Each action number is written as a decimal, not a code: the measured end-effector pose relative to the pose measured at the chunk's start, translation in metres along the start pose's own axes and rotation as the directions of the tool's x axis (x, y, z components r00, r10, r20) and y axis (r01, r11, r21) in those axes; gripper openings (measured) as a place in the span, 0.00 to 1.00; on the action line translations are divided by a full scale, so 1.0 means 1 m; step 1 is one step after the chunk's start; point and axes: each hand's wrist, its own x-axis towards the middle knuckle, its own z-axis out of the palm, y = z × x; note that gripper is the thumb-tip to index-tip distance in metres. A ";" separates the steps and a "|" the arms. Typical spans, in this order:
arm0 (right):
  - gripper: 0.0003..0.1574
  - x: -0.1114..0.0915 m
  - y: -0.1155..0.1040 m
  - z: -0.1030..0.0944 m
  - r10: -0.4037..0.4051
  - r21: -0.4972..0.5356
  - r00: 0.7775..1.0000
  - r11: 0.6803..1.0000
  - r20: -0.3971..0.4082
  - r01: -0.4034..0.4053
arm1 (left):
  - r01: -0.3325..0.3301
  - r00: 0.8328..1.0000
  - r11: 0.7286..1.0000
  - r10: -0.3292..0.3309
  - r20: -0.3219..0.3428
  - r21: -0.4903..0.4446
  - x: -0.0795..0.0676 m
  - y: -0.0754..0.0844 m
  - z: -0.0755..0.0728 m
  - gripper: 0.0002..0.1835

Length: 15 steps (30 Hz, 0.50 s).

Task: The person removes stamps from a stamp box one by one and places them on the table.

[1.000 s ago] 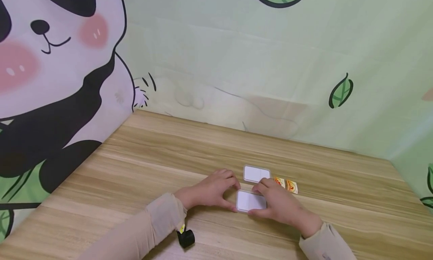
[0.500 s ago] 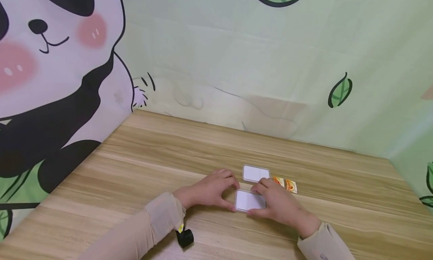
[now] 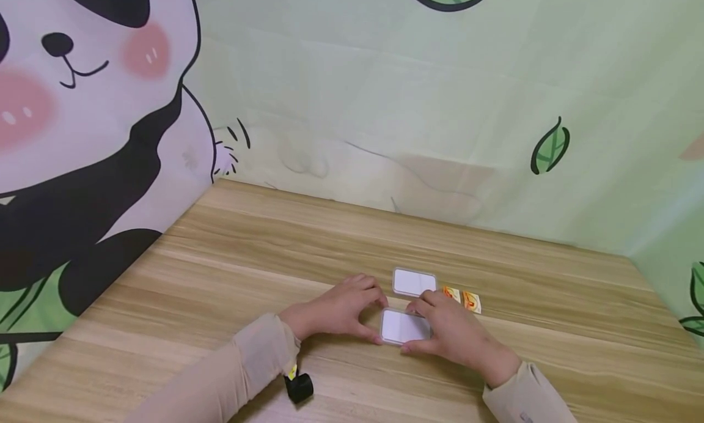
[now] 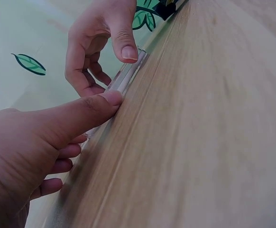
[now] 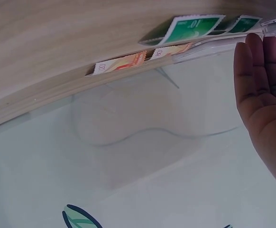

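Note:
A flat clear plastic case (image 3: 404, 326) with a white inside lies on the wooden table in the head view. My left hand (image 3: 343, 307) holds its left end, thumb at the near corner and fingers at the far one. At the right end, my right hand (image 3: 453, 331) grips the same case, thumb on the near edge and fingertips along the far edge. The left wrist view shows the case (image 4: 124, 80) edge-on between both thumbs. Green stamps (image 5: 192, 27) stand out beside the right hand in the right wrist view; in the head view that hand hides them.
Just behind lies a second clear case (image 3: 414, 282) with a white inside. Two orange stamps (image 3: 471, 302) lie to its right. A black wrist device (image 3: 299, 387) hangs at the left sleeve. A cloth backdrop (image 3: 341, 105) with a panda and leaves borders the table.
The head view has shifted slightly, so everything sits a little further left. Both hands keep their places on the case.

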 end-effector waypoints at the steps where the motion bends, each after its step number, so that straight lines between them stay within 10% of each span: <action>1: 0.36 0.000 0.000 0.000 0.001 -0.002 1.000 1.000 0.001 -0.001 | -0.002 1.000 1.000 0.002 -0.001 0.001 0.000 0.000 0.000 0.29; 15: 0.37 0.003 -0.001 0.000 -0.008 -0.002 1.000 1.000 0.011 0.008 | -0.002 1.000 1.000 0.002 -0.006 0.005 -0.002 -0.002 -0.003 0.28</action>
